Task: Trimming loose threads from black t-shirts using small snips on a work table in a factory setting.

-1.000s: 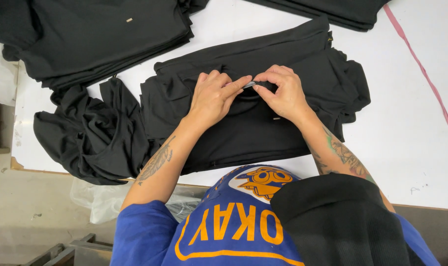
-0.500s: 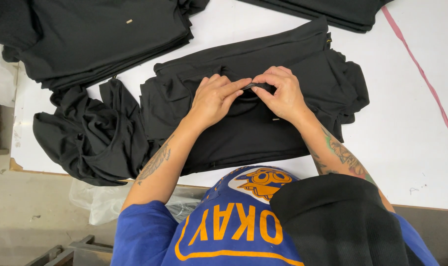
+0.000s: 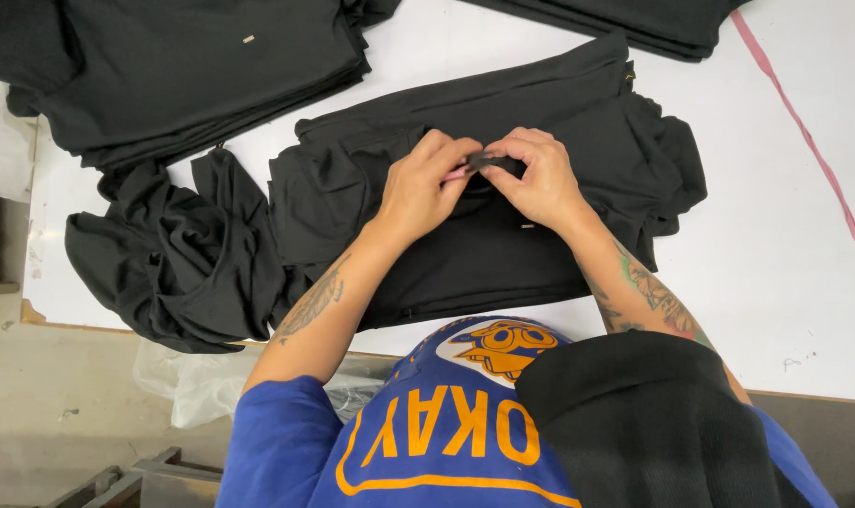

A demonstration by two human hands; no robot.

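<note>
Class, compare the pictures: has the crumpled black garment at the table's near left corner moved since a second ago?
No. The crumpled garment lies in the same spot against the table edge and beside the folded stack where the left hand and right hand work.

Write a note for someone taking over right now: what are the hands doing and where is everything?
Left hand: fingers pinched on a small fold of black cloth, with a thin pink thing at the fingertips.
Right hand: pinching the same fold from the other side.
Both work over the black garment lying flat on the white table.
A crumpled black garment lies at the left table edge, a flat black stack beyond it, another stack at the far edge.
Done or left: cannot tell from this view.
</note>
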